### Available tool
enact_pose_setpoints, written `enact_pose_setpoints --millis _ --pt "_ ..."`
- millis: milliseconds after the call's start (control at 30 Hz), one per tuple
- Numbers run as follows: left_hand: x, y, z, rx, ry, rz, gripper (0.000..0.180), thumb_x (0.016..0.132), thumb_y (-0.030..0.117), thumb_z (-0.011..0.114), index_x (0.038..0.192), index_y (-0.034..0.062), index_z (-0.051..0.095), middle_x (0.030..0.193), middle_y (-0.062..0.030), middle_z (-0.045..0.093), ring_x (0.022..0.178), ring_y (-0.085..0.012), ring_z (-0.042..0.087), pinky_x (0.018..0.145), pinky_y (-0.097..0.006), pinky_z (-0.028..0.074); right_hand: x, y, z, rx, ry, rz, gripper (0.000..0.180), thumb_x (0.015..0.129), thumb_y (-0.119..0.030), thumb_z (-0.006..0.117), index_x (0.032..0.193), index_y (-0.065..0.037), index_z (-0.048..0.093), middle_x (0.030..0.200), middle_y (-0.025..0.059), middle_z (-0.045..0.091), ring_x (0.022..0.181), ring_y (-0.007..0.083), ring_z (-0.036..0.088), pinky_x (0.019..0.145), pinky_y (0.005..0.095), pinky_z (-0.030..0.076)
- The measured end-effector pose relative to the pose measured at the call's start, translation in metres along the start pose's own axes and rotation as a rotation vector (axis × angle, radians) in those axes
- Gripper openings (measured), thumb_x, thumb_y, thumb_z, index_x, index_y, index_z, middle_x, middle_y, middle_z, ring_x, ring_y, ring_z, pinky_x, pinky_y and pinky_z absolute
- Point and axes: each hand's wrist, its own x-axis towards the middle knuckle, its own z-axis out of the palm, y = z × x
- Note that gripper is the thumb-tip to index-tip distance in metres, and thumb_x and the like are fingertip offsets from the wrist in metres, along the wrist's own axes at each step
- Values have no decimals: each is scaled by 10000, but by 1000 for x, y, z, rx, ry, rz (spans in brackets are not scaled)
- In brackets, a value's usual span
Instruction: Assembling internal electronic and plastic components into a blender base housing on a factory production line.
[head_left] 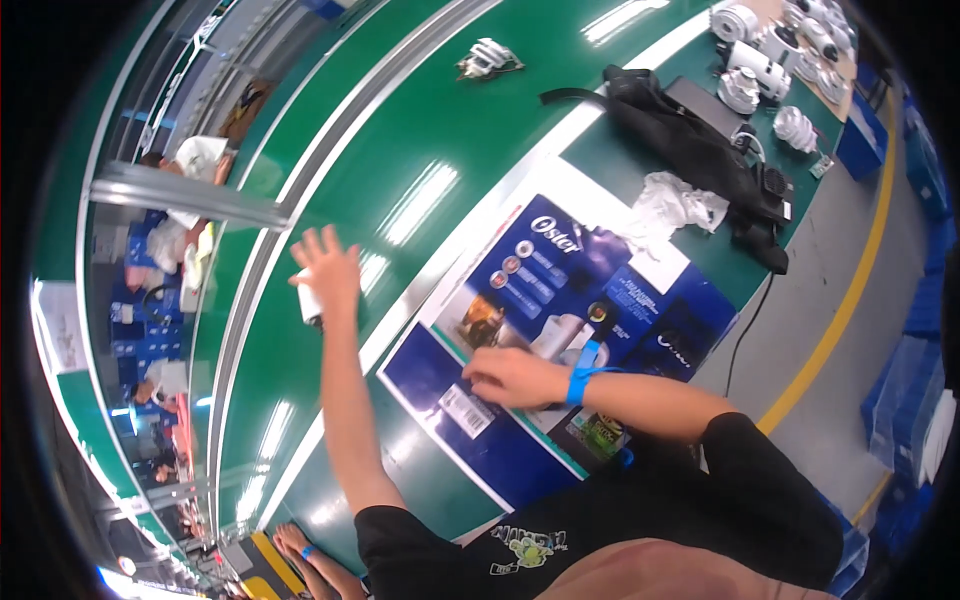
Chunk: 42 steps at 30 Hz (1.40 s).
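Note:
My left hand (328,270) reaches out over the green conveyor belt (400,190) with its fingers spread. A small white object (309,303) shows beside its palm; the hand hides most of it, so I cannot tell its kind. My right hand (515,378) rests over a blue printed cardboard carton (630,290), near the fold by its flap. Its fingers are curled in together, and nothing shows in them. A blue band (581,372) circles the right wrist. The carton's near flap (510,450) carries a white barcode label (466,411).
A white appliance part (489,59) lies farther along the belt. Crumpled white plastic (668,208) and a black bag (680,130) lie beyond the carton. Several white appliance parts (757,70) crowd the far right. Another person's hands (300,548) show at lower left.

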Motion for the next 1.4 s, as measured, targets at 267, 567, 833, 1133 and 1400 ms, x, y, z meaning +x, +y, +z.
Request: enact_pose_setpoints --millis 267,567,833,1133,1400 --pt "-203 82 -37 -1328 176 -15 184 856 164 585 720 41 590 658 -123 587 560 -287 585 531 -357 461 7 2 4 -226 169 -179 55 816 -47 564 836 -21 609 776 128 598 699 303 607 621 368 481" --pt "-203 97 -27 -1063 130 197 51 716 134 629 752 102 611 748 -84 625 719 -291 613 602 -397 491 1 16 -9 -375 273 -63 78 773 -96 643 839 -56 649 767 125 636 677 259 627 616 341 502" --pt "-208 91 -34 -1110 166 191 49 704 66 618 728 77 576 693 -93 564 679 -299 577 581 -385 454 -3 5 -4 -377 189 -60 105 852 -134 591 924 -59 606 832 126 617 758 300 611 665 360 483" --pt "-208 89 -36 -1097 172 202 42 730 69 617 729 76 576 674 -90 550 661 -291 569 570 -379 447 -3 12 -2 -382 167 -29 104 866 -142 565 926 -64 599 847 114 613 792 305 610 692 368 485" --pt "-209 88 -32 -1078 185 197 54 711 41 614 748 78 599 674 -92 560 651 -284 573 572 -370 452 -2 8 -3 -368 144 -52 113 833 -182 591 878 -79 581 824 107 612 779 316 613 671 393 486"
